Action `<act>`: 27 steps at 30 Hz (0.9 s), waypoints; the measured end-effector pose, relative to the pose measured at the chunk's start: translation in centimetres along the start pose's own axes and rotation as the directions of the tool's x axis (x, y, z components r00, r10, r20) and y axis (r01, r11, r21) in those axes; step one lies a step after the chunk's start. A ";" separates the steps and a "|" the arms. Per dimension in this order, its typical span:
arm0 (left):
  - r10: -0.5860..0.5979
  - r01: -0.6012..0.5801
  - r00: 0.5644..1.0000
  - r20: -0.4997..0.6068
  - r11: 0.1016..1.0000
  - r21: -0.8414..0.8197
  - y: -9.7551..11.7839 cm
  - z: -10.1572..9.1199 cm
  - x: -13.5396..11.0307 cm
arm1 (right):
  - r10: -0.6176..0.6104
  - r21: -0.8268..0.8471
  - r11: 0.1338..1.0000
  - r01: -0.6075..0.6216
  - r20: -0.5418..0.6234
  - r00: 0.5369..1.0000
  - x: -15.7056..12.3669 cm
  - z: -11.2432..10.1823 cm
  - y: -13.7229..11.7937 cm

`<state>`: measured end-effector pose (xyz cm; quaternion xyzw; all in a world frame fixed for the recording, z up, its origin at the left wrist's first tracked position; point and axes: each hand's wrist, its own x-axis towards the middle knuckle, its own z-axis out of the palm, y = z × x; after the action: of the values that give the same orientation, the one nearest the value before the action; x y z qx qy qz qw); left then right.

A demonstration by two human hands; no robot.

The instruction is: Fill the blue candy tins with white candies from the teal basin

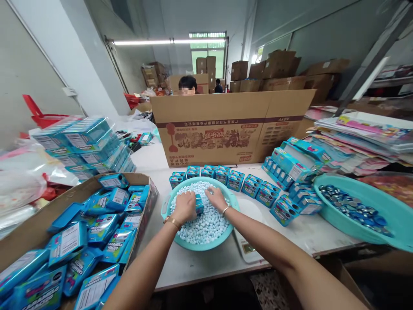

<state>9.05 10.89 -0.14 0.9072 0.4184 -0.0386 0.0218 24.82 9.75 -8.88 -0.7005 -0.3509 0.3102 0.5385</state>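
My left hand is closed around a small blue candy box, low over the white candies in a round turquoise basin. Small, round, pale candies fill the basin. My right hand rests at the candies just right of the box, thumb and fingers slightly apart; some fingertips are hidden. Behind the basin, several blue boxes stand in a curved row, dark round openings showing in some tops. Part of a white scale shows under the basin's right side.
At left, a cardboard carton holds many blue boxes; wrapped stacks stand behind it. A tall cardboard sheet crosses the table's back, with a person beyond. At right sit a turquoise tub of shiny blue round pieces and piled flat packaging.
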 end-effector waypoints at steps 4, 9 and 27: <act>-0.015 0.014 0.999 -0.049 1.000 -0.019 0.6 0.9 0.3 | 0.064 0.188 0.980 -0.063 0.004 0.998 -0.2 1.5 -0.3; -0.175 0.142 0.973 -0.151 0.968 -0.205 -0.1 1.8 -0.8 | 0.120 0.472 0.875 -0.109 0.006 0.993 -0.5 2.8 -2.0; -0.401 0.076 0.863 -0.307 0.705 -0.705 -1.0 5.0 -1.8 | 0.072 0.576 0.807 -0.131 0.125 0.990 -1.6 3.7 -8.0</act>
<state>6.82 9.80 -5.01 0.7574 0.5141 0.3174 0.2473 19.70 11.81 -1.83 -0.5039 -0.2270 0.4647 0.6918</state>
